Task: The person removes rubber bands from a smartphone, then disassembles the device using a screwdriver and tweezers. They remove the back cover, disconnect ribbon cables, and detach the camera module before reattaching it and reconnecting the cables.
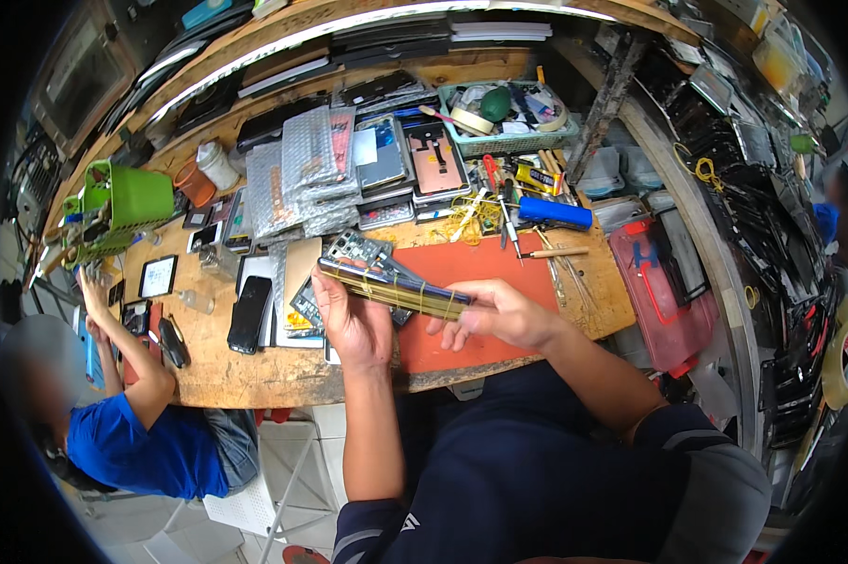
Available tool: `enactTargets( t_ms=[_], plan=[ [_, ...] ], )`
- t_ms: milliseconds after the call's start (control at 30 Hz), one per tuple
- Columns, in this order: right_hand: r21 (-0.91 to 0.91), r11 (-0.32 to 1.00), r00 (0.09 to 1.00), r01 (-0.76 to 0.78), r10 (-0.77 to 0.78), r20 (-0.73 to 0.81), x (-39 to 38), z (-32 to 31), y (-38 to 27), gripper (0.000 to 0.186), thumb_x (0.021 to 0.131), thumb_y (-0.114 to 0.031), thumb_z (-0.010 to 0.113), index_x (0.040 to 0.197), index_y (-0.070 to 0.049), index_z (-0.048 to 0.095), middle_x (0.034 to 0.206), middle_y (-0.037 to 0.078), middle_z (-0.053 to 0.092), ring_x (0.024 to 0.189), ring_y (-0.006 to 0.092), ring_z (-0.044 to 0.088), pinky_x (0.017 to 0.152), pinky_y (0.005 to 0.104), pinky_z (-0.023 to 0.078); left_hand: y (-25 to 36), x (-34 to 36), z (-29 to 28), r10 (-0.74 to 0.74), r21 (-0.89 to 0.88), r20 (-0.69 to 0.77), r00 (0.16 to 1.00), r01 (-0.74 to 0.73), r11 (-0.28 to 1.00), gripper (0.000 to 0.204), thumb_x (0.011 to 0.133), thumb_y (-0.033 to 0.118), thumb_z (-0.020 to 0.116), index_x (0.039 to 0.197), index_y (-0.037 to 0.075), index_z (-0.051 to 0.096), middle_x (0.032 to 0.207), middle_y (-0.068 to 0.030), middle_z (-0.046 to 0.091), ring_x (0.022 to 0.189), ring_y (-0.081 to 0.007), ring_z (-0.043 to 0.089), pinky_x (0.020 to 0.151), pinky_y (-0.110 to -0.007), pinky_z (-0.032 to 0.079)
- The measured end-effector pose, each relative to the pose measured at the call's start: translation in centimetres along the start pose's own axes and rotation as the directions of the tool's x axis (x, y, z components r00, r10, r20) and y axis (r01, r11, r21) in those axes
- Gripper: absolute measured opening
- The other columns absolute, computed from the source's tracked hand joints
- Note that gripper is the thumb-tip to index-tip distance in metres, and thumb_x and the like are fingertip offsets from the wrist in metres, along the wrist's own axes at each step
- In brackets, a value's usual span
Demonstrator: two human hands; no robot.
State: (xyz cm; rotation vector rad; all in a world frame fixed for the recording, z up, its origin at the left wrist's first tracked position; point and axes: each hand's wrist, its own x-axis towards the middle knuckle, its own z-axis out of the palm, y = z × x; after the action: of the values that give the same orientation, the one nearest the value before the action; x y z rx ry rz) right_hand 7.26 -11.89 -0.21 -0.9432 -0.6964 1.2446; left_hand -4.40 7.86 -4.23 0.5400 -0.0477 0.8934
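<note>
Between my two hands is a slim flat device (pixel 400 290), tablet-like, with a gold edge and yellow rubber bands wound round it. It is tilted and seen nearly edge-on, so its faces are mostly hidden. My left hand (pixel 356 324) grips its left end, thumb along the upper edge. At the right end, the fingers of my right hand (pixel 507 313) close around the corner. Just behind it, an opened device with bare circuit boards (pixel 360 250) lies on the bench, partly covered. An orange-red mat (pixel 527 268) spreads below my hands.
Bubble-wrapped packets (pixel 316 155) and flat devices pile up at the back. A teal basket (pixel 513 144) holds tapes and parts. Screwdrivers (pixel 556 252) and a blue cylinder (pixel 556 212) lie right. A black phone (pixel 249 315) rests left. Another person (pixel 151 442) works at far left.
</note>
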Motion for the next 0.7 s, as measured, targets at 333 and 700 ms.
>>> enactTargets(
  t_ms=[333,700],
  plan=[
    [-0.571,0.778,0.936,0.264,-0.349,-0.043,-1.4,2.1,-1.6,0.05,0.092,-0.007,0.081,0.138,0.003,0.066,0.108,0.011,0.074,0.095,0.0138,0.072,0.081,0.0308,0.059,-0.1,0.0,0.7,-0.069,-0.01,0.233,0.97,0.073,0.997,0.025,0.108,0.025,0.064,0.128,0.013,0.056,0.137,-0.009,0.061,0.127,-0.0229,0.058,0.106,-0.044,0.051],
    [-0.904,0.263,0.793,0.337,-0.596,0.122,-1.4,4.7,-1.3,0.072,0.084,0.006,0.078,0.151,0.008,0.05,0.116,0.02,0.066,0.096,0.0315,0.072,0.087,0.0374,0.058,0.4,0.1,4.9,-0.384,-0.271,-0.068,0.921,0.353,0.895,0.06,0.113,0.057,0.032,0.155,0.017,0.048,0.134,-0.0229,0.062,0.122,-0.0392,0.062,0.113,-0.058,0.049]
  ],
)
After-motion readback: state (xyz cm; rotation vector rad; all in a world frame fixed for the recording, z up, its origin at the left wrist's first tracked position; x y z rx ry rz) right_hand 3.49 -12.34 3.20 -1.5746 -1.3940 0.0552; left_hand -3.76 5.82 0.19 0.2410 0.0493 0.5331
